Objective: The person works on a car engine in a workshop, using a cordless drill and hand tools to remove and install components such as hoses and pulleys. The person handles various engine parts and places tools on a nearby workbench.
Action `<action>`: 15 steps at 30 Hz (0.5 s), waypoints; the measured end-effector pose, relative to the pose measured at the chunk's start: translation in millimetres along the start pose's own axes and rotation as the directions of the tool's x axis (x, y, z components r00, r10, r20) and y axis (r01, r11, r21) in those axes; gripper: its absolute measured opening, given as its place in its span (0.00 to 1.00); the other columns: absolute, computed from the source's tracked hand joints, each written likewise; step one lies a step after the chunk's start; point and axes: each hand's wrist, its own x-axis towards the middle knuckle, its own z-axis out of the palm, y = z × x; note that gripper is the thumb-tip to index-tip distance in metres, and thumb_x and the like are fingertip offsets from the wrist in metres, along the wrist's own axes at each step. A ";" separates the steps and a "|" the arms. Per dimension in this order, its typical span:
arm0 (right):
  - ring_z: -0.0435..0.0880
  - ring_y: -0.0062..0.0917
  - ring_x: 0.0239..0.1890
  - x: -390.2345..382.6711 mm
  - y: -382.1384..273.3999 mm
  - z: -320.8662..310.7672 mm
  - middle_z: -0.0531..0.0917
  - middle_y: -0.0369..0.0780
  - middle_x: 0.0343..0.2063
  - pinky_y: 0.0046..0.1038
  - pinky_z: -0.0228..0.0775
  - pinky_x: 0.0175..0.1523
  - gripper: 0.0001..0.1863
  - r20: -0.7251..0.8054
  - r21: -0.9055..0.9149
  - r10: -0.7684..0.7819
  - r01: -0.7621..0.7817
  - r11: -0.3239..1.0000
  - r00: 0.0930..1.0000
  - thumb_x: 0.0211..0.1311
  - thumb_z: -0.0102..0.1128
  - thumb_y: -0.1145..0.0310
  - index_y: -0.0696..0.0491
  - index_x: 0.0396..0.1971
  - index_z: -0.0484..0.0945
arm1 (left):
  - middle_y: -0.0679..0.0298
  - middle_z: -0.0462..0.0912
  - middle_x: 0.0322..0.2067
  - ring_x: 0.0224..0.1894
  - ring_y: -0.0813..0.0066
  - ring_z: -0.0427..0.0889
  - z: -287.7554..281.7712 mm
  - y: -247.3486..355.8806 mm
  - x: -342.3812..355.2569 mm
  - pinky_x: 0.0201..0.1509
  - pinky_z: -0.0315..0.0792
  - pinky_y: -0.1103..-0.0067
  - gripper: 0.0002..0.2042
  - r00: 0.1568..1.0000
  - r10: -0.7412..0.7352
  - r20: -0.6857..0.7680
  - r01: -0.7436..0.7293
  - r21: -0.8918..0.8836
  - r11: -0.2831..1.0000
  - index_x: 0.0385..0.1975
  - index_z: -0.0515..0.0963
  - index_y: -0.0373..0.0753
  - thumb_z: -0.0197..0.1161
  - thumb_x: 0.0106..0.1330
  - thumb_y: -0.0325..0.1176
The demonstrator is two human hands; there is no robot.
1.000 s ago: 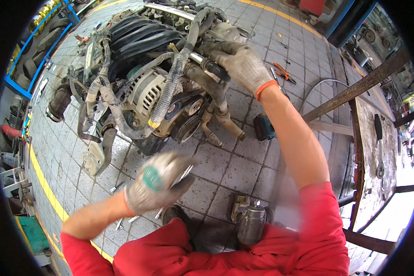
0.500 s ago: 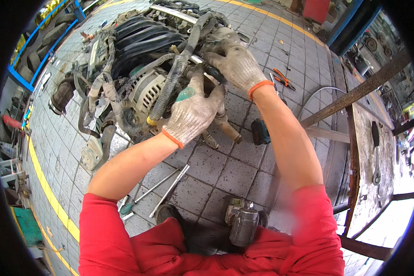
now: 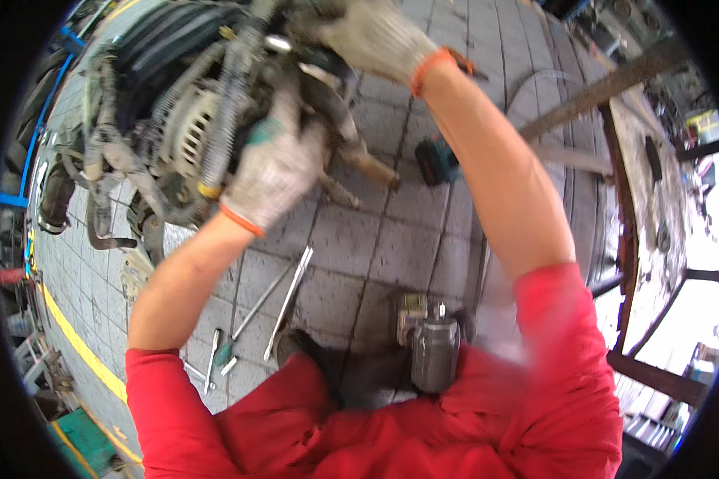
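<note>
A dirty engine (image 3: pixel 136 64) with a ribbed hose (image 3: pixel 224 136) and alternator (image 3: pixel 192 136) fills the upper left. My left hand (image 3: pixel 280 164), in a grimy knit glove with a green patch, reaches among the hoses beside the alternator, its fingers smeared by motion. My right hand (image 3: pixel 375 44), also gloved, is higher up on engine parts near a short shiny metal piece (image 3: pixel 278 44). What its blurred fingers hold I cannot make out.
Long socket tools (image 3: pixel 287 303) lie on the tiled floor (image 3: pixel 367 239). A cordless tool (image 3: pixel 438 160) is below my right arm, pliers (image 3: pixel 463 64) beyond it. A dark metal cylinder (image 3: pixel 434 355) is near my legs. A metal frame with a worn board (image 3: pixel 647 231) stands right.
My left hand has risen from over the floor tools into the engine's hoses. The view has shifted, putting the engine and my right hand higher in the picture.
</note>
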 end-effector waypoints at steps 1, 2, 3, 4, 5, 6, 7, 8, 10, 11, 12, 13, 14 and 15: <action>0.88 0.42 0.52 -2.1 -2.6 -0.9 0.89 0.53 0.47 0.42 0.79 0.58 0.15 -0.124 -0.298 -0.247 0.201 0.933 0.961 0.73 0.65 0.64 0.59 0.50 0.87 | 0.35 0.60 0.78 0.61 0.41 0.85 -5.8 0.1 2.8 0.58 0.85 0.66 0.12 0.998 -0.010 0.061 0.010 -0.008 1.000 0.52 0.85 0.34 0.64 0.72 0.28; 0.87 0.45 0.54 -3.3 -12.0 -4.9 0.88 0.55 0.48 0.44 0.78 0.59 0.16 -0.141 -0.117 -0.060 0.044 0.992 0.988 0.71 0.65 0.64 0.60 0.49 0.88 | 0.38 0.68 0.72 0.61 0.45 0.86 -5.7 0.1 6.6 0.60 0.83 0.66 0.16 0.995 -0.057 0.077 0.062 -0.056 0.997 0.60 0.79 0.35 0.63 0.74 0.29; 0.86 0.48 0.55 -5.1 -12.0 -24.1 0.87 0.57 0.49 0.46 0.77 0.60 0.16 -0.124 0.016 0.127 -0.126 0.992 0.984 0.69 0.65 0.64 0.60 0.47 0.88 | 0.41 0.76 0.66 0.60 0.49 0.86 -0.8 6.2 19.1 0.62 0.82 0.67 0.21 0.994 -0.082 0.075 0.092 -0.138 0.986 0.67 0.72 0.37 0.62 0.77 0.30; 0.85 0.52 0.56 -1.4 -15.1 -30.3 0.86 0.59 0.50 0.48 0.76 0.61 0.16 -0.105 0.175 0.292 -0.271 0.946 0.951 0.67 0.65 0.64 0.60 0.46 0.89 | 0.45 0.83 0.60 0.59 0.53 0.87 -1.9 7.6 22.7 0.63 0.80 0.68 0.26 0.987 -0.132 0.094 0.148 -0.186 0.971 0.75 0.66 0.38 0.61 0.80 0.31; 0.85 0.51 0.56 -2.1 -15.9 -36.3 0.86 0.59 0.50 0.48 0.77 0.61 0.16 -0.102 0.201 0.302 -0.278 0.939 0.948 0.67 0.65 0.63 0.60 0.45 0.89 | 0.46 0.84 0.58 0.58 0.55 0.87 -3.0 13.3 26.9 0.64 0.78 0.69 0.30 0.900 -0.329 0.288 0.419 -0.357 0.835 0.80 0.60 0.40 0.60 0.80 0.32; 0.85 0.51 0.56 3.8 -22.9 -28.0 0.86 0.59 0.49 0.47 0.77 0.61 0.16 -0.103 0.270 0.294 -0.258 0.928 0.950 0.66 0.66 0.62 0.59 0.44 0.89 | 0.48 0.83 0.60 0.58 0.57 0.87 -7.3 4.6 15.4 0.64 0.78 0.69 0.32 0.935 -0.263 0.237 0.321 -0.254 0.912 0.81 0.58 0.40 0.60 0.81 0.32; 0.85 0.51 0.56 7.1 -30.4 -16.8 0.86 0.59 0.49 0.47 0.77 0.61 0.16 -0.103 0.337 0.287 -0.238 0.911 0.952 0.66 0.66 0.62 0.59 0.44 0.89 | 0.48 0.82 0.62 0.59 0.57 0.86 -10.1 2.2 5.5 0.64 0.78 0.70 0.33 0.893 -0.381 0.237 0.438 -0.275 0.856 0.83 0.57 0.41 0.60 0.80 0.32; 0.85 0.51 0.55 8.9 -28.0 -12.5 0.88 0.56 0.48 0.47 0.78 0.62 0.17 -0.103 0.395 0.211 -0.154 0.906 0.972 0.65 0.65 0.58 0.56 0.44 0.90 | 0.49 0.81 0.65 0.60 0.58 0.85 -14.2 8.7 7.3 0.64 0.78 0.70 0.35 0.854 -0.471 0.221 0.520 -0.333 0.787 0.84 0.55 0.42 0.60 0.80 0.32; 0.86 0.50 0.55 2.9 -24.5 -35.3 0.89 0.54 0.48 0.46 0.78 0.62 0.18 -0.010 0.268 0.316 -0.302 0.915 0.949 0.66 0.64 0.55 0.53 0.45 0.91 | 0.49 0.77 0.67 0.65 0.58 0.82 -2.5 2.5 3.0 0.66 0.78 0.71 0.32 0.999 -0.035 0.025 0.040 -0.248 0.968 0.81 0.59 0.41 0.61 0.79 0.27; 0.87 0.50 0.54 1.1 -29.3 -44.0 0.89 0.53 0.48 0.46 0.78 0.63 0.19 0.028 0.221 0.367 -0.364 0.905 0.930 0.66 0.63 0.54 0.52 0.45 0.91 | 0.49 0.75 0.68 0.66 0.60 0.81 0.4 11.7 -1.3 0.67 0.79 0.72 0.30 0.999 -0.046 -0.021 0.037 -0.307 0.951 0.79 0.61 0.39 0.60 0.80 0.26; 0.87 0.49 0.54 -3.4 -31.7 -46.8 0.90 0.51 0.48 0.46 0.78 0.63 0.20 0.017 0.183 0.415 -0.411 0.893 0.910 0.67 0.62 0.51 0.50 0.45 0.91 | 0.50 0.74 0.69 0.66 0.61 0.80 4.3 21.8 -6.0 0.67 0.79 0.73 0.27 0.996 -0.057 -0.065 0.029 -0.367 0.930 0.77 0.64 0.38 0.60 0.80 0.25; 0.88 0.47 0.53 -5.4 -32.0 -48.9 0.90 0.49 0.48 0.48 0.79 0.60 0.19 0.040 0.126 0.450 -0.451 0.884 0.892 0.68 0.60 0.52 0.48 0.45 0.92 | 0.52 0.74 0.69 0.65 0.64 0.80 10.0 33.7 -9.4 0.66 0.79 0.73 0.23 0.950 -0.285 0.129 0.296 -0.671 0.680 0.73 0.68 0.37 0.60 0.81 0.25; 0.89 0.47 0.52 -0.5 -20.9 -31.8 0.91 0.48 0.48 0.49 0.79 0.58 0.19 0.019 0.054 0.358 -0.359 0.932 0.933 0.69 0.58 0.52 0.47 0.44 0.92 | 0.54 0.75 0.69 0.64 0.66 0.80 16.3 46.2 -12.1 0.65 0.79 0.74 0.19 0.817 -0.485 0.314 0.482 -0.832 0.274 0.69 0.73 0.36 0.59 0.82 0.25; 0.90 0.47 0.51 -0.2 -7.8 -15.7 0.91 0.48 0.48 0.50 0.79 0.56 0.19 0.014 -0.026 0.262 -0.262 0.965 0.965 0.70 0.57 0.53 0.47 0.44 0.92 | 0.57 0.76 0.68 0.63 0.69 0.80 23.8 48.4 -13.3 0.65 0.78 0.74 0.19 0.759 -0.507 0.408 0.617 -0.699 0.361 0.70 0.73 0.37 0.61 0.82 0.27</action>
